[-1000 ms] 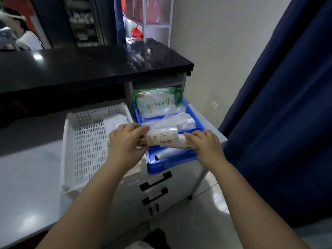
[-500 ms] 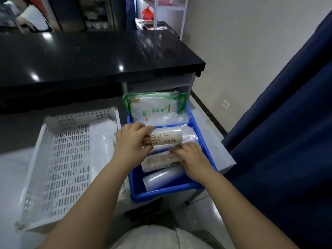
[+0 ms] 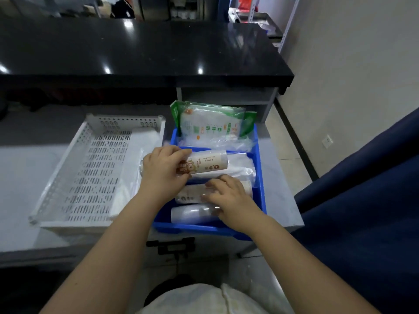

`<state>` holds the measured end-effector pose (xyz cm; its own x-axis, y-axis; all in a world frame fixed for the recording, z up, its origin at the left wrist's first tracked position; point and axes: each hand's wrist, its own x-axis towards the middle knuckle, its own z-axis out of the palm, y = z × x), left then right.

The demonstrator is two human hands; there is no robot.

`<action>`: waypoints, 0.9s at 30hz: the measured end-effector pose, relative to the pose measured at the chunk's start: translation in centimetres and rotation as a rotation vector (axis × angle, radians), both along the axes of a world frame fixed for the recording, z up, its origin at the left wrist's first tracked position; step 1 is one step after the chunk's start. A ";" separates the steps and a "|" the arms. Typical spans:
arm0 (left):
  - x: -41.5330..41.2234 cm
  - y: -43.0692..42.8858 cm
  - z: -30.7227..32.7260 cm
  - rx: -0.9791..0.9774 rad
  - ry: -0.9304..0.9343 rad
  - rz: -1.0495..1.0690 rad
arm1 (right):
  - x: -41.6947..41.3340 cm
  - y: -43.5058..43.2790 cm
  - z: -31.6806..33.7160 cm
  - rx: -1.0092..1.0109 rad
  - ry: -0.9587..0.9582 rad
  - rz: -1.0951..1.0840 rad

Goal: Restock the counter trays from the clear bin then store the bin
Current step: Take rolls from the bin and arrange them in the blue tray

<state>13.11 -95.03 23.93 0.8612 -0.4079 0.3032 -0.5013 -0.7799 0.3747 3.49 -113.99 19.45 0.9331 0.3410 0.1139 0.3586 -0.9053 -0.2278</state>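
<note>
A blue tray [image 3: 260, 177] sits on the grey counter and holds wrapped rolls and clear bags. My left hand [image 3: 162, 172] grips a white labelled roll [image 3: 208, 163] and holds it above the tray's middle. My right hand [image 3: 229, 198] rests with its fingers on a second labelled roll [image 3: 189, 194] lying in the front compartment, beside a clear wrapped roll [image 3: 190, 214]. A green-edged packet [image 3: 210, 123] stands at the tray's back. To the left lies a white perforated tray [image 3: 90, 168] with a clear bag along its right side.
A raised black countertop [image 3: 140, 48] runs behind both trays. Dark blue fabric [image 3: 362, 223] hangs close on the right. Drawer handles [image 3: 172, 245] show below the counter's front edge. The grey counter [image 3: 22, 177] stretches off to the left.
My right hand has laid its roll down into the blue tray's front compartment. The left hand keeps its roll above the tray. My view has tilted downward and moved closer.
</note>
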 end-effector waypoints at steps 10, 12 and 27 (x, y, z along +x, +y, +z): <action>-2.8 0.7 -0.2 0.046 -0.014 0.099 | 1.0 0.2 0.2 -0.285 0.108 0.072; -3.0 1.3 -0.1 0.028 -0.020 0.128 | 1.3 0.7 0.5 -0.330 0.070 0.124; -0.7 4.2 0.3 0.026 -0.039 0.124 | 0.6 1.7 0.4 -0.241 0.166 0.055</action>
